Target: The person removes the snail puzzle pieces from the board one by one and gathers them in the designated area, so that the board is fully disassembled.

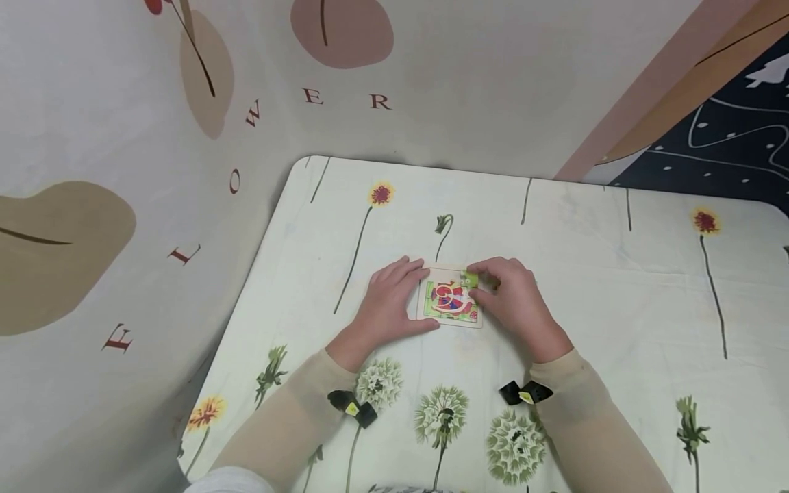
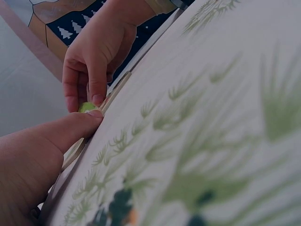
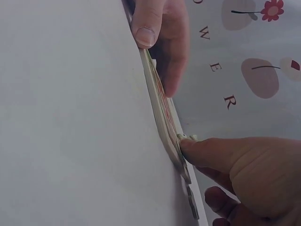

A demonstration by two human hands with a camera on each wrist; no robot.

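Puzzle board [image 1: 465, 324] lies flat at mid-table, between both hands. Nearly square, so long axis unclear; sides run roughly in line with the table, slight slant. Red, blue and green picture on it, with a pale looping line; can't tell if that's a letter. Green puzzle piece [image 1: 470, 279] at the board's far right corner; can't tell which way it points.

Right hand [image 1: 514, 298]: pinches the piece between thumb and fingertips, narrow gap, wrist bent in from the right, knuckles up. Left hand [image 1: 388, 301]: fingers wide from thumb, fingertips at the board's far left corner, thumb along its near edge, palm left of the board.

Forearms come in from the near side, angled inward, beige sleeves [image 1: 594, 421]. Black device with yellow tag at each wrist, left one [image 1: 353, 408], right one [image 1: 525, 394]; tag print too small to read.

Tablecloth [image 1: 604, 294] white, flower print. Wall cloth [image 1: 468, 89] behind reads F L O W E R, spaced red-brown capitals in an arc.
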